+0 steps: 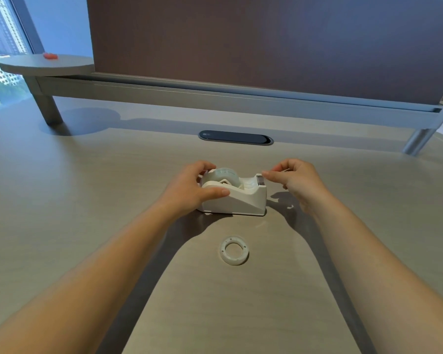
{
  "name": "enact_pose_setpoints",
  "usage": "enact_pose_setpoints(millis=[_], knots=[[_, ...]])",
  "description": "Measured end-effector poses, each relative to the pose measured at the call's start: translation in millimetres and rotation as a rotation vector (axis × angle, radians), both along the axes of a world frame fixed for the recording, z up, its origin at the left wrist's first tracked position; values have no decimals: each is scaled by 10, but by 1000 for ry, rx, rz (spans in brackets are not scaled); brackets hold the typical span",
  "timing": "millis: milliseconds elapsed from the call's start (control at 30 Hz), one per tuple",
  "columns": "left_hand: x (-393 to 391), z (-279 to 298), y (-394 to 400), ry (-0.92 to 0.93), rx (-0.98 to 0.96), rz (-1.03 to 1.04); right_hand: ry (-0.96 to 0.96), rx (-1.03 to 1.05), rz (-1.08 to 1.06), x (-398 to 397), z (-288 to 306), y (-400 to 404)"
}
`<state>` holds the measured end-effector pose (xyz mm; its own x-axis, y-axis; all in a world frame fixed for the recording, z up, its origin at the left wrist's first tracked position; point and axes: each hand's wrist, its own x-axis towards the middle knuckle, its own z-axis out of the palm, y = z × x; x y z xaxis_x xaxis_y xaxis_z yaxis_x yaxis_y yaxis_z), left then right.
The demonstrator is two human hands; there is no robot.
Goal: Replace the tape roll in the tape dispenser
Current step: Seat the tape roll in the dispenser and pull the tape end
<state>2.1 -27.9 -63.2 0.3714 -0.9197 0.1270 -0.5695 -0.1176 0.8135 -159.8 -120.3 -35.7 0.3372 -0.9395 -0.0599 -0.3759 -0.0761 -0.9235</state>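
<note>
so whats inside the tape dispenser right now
A pale tape roll sits in the white tape dispenser; its upper half shows. The dispenser wall and the left hand hide its lower part and hub.

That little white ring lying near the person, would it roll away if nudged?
Probably not: the empty core lies flat on the table, so it would likely slide. It looks thin, hollow plastic, so probably very light and stiff.

Two bare forearms are seen, sleeveless to the frame's edge; left hand (189,187) and right hand (296,178) are ungloved, unadorned.
</note>
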Motion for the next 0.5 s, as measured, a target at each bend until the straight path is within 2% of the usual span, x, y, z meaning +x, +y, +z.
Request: enact_pose_setpoints(millis=[233, 400, 500], knots=[[-1, -13, 1, 9, 9, 12, -6, 47, -1, -28, -66, -28], [-6, -10, 3, 11, 14, 10, 70, 242, 77, -78, -149, -48], [-13, -6, 1, 10, 18, 10, 31, 404, 132, -91, -196, -64]])
